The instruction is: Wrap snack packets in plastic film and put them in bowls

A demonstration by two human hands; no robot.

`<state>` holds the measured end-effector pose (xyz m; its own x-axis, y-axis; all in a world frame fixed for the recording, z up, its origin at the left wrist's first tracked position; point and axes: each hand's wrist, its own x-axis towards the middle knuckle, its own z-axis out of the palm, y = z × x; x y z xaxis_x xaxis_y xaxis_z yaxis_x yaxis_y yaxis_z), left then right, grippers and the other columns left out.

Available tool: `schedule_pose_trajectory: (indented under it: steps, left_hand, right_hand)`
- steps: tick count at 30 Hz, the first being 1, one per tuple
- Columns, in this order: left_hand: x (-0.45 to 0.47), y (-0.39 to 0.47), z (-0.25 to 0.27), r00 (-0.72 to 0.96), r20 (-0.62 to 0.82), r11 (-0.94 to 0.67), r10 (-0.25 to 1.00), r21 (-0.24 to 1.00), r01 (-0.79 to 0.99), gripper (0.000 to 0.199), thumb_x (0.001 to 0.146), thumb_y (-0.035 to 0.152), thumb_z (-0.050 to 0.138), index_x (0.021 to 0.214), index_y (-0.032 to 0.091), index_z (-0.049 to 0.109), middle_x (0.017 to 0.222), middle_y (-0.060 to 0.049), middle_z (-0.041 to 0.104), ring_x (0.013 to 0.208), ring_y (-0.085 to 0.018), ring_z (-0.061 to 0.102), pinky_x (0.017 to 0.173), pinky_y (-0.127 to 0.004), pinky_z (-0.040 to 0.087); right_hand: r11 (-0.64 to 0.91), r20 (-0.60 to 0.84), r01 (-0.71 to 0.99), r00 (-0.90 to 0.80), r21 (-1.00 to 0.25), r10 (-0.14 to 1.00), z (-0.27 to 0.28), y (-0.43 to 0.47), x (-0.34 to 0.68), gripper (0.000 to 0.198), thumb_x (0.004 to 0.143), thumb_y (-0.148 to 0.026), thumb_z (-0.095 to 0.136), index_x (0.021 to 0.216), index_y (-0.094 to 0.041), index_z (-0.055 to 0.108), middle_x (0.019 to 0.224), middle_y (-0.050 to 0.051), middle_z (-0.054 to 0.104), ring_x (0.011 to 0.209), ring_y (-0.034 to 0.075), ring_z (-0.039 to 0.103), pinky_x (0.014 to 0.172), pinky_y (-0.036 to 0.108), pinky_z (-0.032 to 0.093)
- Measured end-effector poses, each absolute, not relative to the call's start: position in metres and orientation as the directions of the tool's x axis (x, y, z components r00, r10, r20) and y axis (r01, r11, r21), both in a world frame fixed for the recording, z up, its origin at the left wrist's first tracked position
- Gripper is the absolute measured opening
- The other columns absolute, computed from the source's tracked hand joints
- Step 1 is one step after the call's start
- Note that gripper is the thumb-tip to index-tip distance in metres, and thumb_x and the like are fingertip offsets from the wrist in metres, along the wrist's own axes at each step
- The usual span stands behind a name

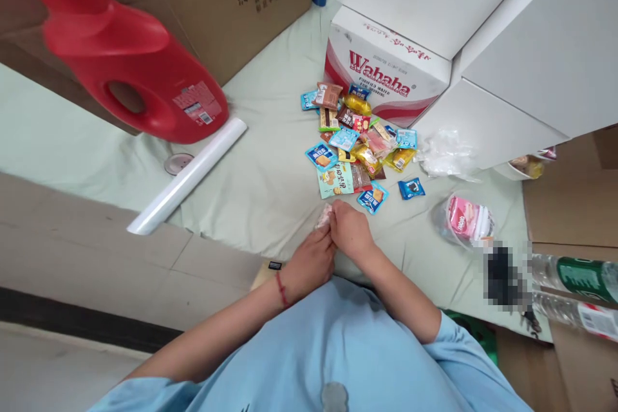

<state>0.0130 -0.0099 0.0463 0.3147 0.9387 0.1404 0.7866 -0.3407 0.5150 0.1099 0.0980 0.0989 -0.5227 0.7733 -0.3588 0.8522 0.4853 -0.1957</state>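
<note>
Where the left hand (311, 262) and right hand (351, 230) meet over the near edge of the pale green cloth (270, 180), a small pale packet (324, 215) is pinched by both; it's partly covered by them. Both hands are curled. Assorted snack packets (344, 140) are heaped just beyond, in front of the Wahaha box (383, 71). A pink packet (462, 217) is held in a clear tub (440, 224), off to the right.

The person wears a blue top (290, 354) and red bracelet (282, 290).
</note>
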Motion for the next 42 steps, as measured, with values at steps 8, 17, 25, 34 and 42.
schedule_pose_trajectory:
  steps: [8, 17, 25, 34, 42]
  left_hand:
    - [-0.024, -0.041, 0.043, -0.194, 0.126, -0.001, 0.973, 0.841, 0.54, 0.028, 0.087, 0.013, 0.048, 0.091, 0.024, 0.073, 0.109, -0.006, 0.076, 0.104, -0.021, 0.071, 0.091, -0.038, 0.061]
    - [-0.024, -0.022, 0.054, -0.343, 0.15, 0.059, 0.927, 0.846, 0.53, 0.016, 0.094, 0.027, 0.054, 0.094, 0.024, 0.07, 0.106, -0.004, 0.073, 0.102, -0.022, 0.069, 0.097, -0.041, 0.055]
    - [-0.001, 0.004, 0.059, -0.235, 0.039, 0.093, 0.971, 0.845, 0.526, 0.033, 0.091, 0.036, 0.056, 0.12, 0.023, 0.065, 0.126, -0.008, 0.064, 0.117, -0.024, 0.063, 0.096, -0.039, 0.056]
    - [0.005, 0.009, 0.054, -0.393, -0.321, 0.505, 0.862, 0.622, 0.599, 0.028, 0.089, 0.043, 0.058, 0.105, 0.022, 0.063, 0.079, -0.001, 0.066, 0.072, -0.021, 0.064, 0.068, -0.033, 0.048]
    - [0.02, 0.008, 0.045, -0.327, 0.04, 0.154, 0.944, 0.823, 0.546, 0.018, 0.091, 0.031, 0.061, 0.104, 0.02, 0.067, 0.092, -0.003, 0.062, 0.08, -0.017, 0.061, 0.075, -0.031, 0.051]
  right_hand:
    - [0.6, -0.235, 0.785, -0.619, -0.154, 0.749, 0.089, 0.074, 0.115, 0.06, 0.098, -0.069, 0.049, 0.121, -0.014, 0.055, 0.113, 0.016, 0.06, 0.105, 0.029, 0.058, 0.086, 0.039, 0.051]
    - [0.659, -0.173, 0.731, -0.682, -0.178, 0.71, 0.093, 0.073, 0.126, 0.026, 0.103, -0.021, 0.047, 0.126, -0.015, 0.057, 0.118, 0.014, 0.06, 0.109, 0.028, 0.054, 0.086, 0.039, 0.051]
    - [0.602, -0.176, 0.671, -0.718, -0.432, 0.674, 0.091, 0.093, 0.175, 0.02, 0.1, -0.015, 0.054, 0.112, -0.018, 0.07, 0.104, 0.008, 0.067, 0.102, 0.022, 0.058, 0.091, 0.031, 0.045]
    - [0.544, -0.071, 0.594, -0.711, -0.592, 0.7, 0.071, 0.084, 0.171, 0.033, 0.089, -0.004, 0.052, 0.114, -0.016, 0.071, 0.111, 0.013, 0.065, 0.104, 0.026, 0.057, 0.096, 0.036, 0.046]
    - [0.183, -0.077, 0.302, -0.68, -0.935, 0.729, 0.058, 0.095, 0.189, 0.05, 0.084, -0.012, 0.054, 0.133, -0.018, 0.057, 0.102, 0.007, 0.066, 0.091, 0.022, 0.061, 0.088, 0.037, 0.051]
